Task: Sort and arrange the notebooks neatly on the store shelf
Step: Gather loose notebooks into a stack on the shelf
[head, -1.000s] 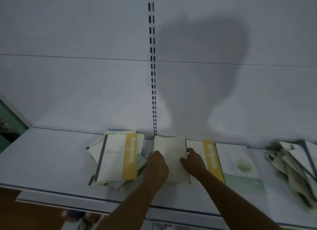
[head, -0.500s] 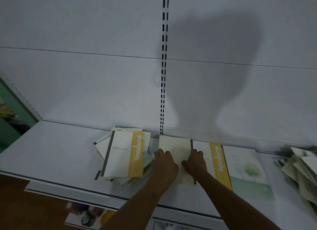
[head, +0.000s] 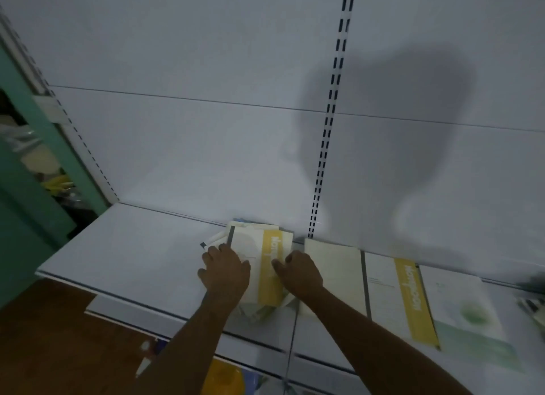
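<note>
Yellow-striped notebook (head: 269,272): tops the messy pile (head: 250,276), nine o'clock of the row.
Left hand (head: 225,272), right hand (head: 299,272): grips released, we press flat.
Next: we judge squaring the pile.

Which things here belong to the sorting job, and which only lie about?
Job: left hand, right hand, messy pile, plain cream notebook, yellow-band notebook, green notebook, shelf.
Lying about: clutter behind the green post.
</note>
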### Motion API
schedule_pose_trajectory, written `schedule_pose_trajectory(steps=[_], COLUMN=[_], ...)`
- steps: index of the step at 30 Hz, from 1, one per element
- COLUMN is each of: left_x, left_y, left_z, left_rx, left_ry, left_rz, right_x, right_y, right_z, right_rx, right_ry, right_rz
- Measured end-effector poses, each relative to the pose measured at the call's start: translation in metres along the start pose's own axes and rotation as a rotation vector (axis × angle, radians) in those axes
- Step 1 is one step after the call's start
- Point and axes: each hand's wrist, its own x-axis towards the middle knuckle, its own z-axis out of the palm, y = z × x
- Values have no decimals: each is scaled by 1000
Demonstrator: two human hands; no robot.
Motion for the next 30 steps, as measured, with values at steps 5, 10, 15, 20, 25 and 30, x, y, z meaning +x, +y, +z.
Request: schedule_pose_trajectory(steps=[5, 10, 15, 20, 25, 30], left_x=[4, 4, -1, -16, -44, -74], left_y=[-22, -26, -22, -1, 48, 102], left_z=[-1, -4, -4, -3, 6, 27], left_rx=[-152, -222, -333, -447, -490, -483], left_ry=[-68, -120, -97, -45, -72, -172], left_rz=[-47, -53, -32, 28, 140, 262], right_x=[-5, -4, -3, -5, -8, -21], right_y=[-13, -16, -13, -2, 40, 99], right_z=[16, 17, 14, -7, -46, -86], right_rx=[-104, -36, 84, 279, 270, 310], right_ry=[67, 68, 101, 139, 232, 302], right_rz=[10, -7, -3, 5, 93, 241])
